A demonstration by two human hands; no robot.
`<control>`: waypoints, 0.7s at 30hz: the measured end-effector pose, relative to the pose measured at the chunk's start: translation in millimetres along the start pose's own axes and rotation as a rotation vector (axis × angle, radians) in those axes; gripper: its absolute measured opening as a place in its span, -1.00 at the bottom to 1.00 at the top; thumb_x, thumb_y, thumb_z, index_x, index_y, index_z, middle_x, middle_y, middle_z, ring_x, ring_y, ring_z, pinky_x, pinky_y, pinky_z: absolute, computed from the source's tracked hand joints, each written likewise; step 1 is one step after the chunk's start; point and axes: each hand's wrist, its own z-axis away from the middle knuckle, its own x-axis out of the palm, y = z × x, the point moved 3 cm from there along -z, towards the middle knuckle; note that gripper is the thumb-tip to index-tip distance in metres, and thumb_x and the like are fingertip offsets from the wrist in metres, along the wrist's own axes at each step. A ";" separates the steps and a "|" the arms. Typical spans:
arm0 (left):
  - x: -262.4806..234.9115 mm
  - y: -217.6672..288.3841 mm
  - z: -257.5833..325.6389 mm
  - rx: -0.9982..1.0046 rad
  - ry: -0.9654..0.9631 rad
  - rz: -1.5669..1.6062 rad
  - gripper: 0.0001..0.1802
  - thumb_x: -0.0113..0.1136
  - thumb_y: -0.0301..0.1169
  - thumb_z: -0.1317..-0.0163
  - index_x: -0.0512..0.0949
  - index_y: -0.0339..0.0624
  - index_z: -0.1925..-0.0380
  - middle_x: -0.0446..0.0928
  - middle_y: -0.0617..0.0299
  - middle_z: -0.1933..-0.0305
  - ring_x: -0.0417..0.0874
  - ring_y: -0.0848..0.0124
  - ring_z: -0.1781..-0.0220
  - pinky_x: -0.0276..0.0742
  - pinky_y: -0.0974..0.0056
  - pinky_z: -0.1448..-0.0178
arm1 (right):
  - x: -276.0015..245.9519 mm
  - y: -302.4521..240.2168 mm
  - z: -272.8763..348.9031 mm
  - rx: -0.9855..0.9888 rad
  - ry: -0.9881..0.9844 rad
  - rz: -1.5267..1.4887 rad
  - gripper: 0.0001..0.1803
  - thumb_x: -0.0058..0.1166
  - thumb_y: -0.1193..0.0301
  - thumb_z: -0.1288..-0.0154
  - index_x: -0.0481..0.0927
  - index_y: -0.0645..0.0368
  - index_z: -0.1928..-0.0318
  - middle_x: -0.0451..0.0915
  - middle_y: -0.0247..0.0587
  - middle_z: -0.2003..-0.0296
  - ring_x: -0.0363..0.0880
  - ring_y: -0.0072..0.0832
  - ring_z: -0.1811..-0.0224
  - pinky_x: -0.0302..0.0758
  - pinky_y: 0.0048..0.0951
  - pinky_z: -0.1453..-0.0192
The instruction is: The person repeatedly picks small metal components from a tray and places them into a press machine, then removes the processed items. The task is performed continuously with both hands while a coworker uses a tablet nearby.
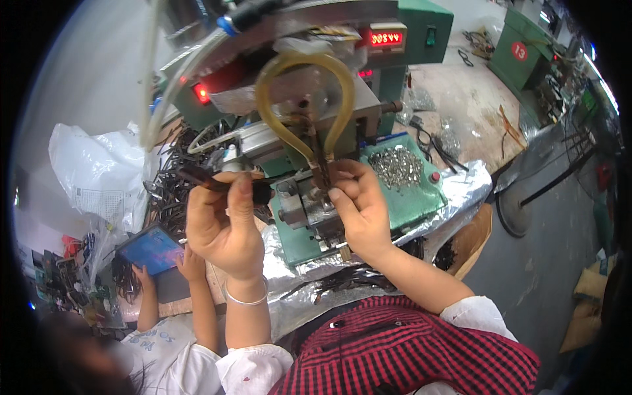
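My left hand (227,227) is raised left of the bench machine. Its thumb and fingers are closed on a dark brown strip-like piece (199,178), whose far end reaches toward the machine. My right hand (362,214) is pinched at the metal work head (303,207), right under the yellowish tube loop (266,99). Whatever lies between its fingertips is too small and too covered to name. Beside this hand, a green tray (421,197) holds a heap of small shiny metal parts (395,164).
Dark strips (174,191) lie heaped left of the machine. A white plastic bag (99,174) hangs at the left. Close by, another person's hands (191,263) touch a tablet (151,250). Foil (280,257) lines the bench edge. A green box (520,49) stands far right.
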 end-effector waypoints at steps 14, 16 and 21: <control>35.6 19.1 68.7 0.641 -0.524 -0.500 -0.81 0.54 -0.39 -0.13 0.68 -0.13 0.32 0.75 0.11 0.21 0.62 0.46 0.49 0.47 0.43 0.44 | -106.6 -7.3 -5.1 0.147 0.052 0.951 -0.52 -0.13 0.68 -0.28 0.67 0.23 -0.15 0.72 0.09 -0.06 0.69 -0.04 -0.19 0.55 -0.20 -0.33; 46.3 11.4 75.0 0.713 -0.517 -0.509 -0.79 0.57 -0.37 -0.10 0.67 -0.10 0.35 0.74 0.11 0.22 0.51 0.52 0.59 0.35 0.43 0.54 | -133.3 9.8 18.4 0.113 0.033 1.026 -0.56 -0.08 0.67 -0.31 0.67 0.23 -0.14 0.73 0.08 -0.03 0.69 -0.03 -0.18 0.56 -0.20 -0.30; 41.6 -0.4 84.4 0.707 -0.550 -0.528 -0.71 0.62 -0.42 -0.02 0.65 -0.07 0.32 0.74 0.14 0.21 0.55 0.44 0.58 0.36 0.37 0.57 | -151.1 -10.2 4.2 -0.168 0.246 0.897 -0.61 -0.05 0.64 -0.37 0.65 0.26 -0.15 0.73 0.02 -0.04 0.71 -0.20 -0.14 0.53 -0.27 -0.29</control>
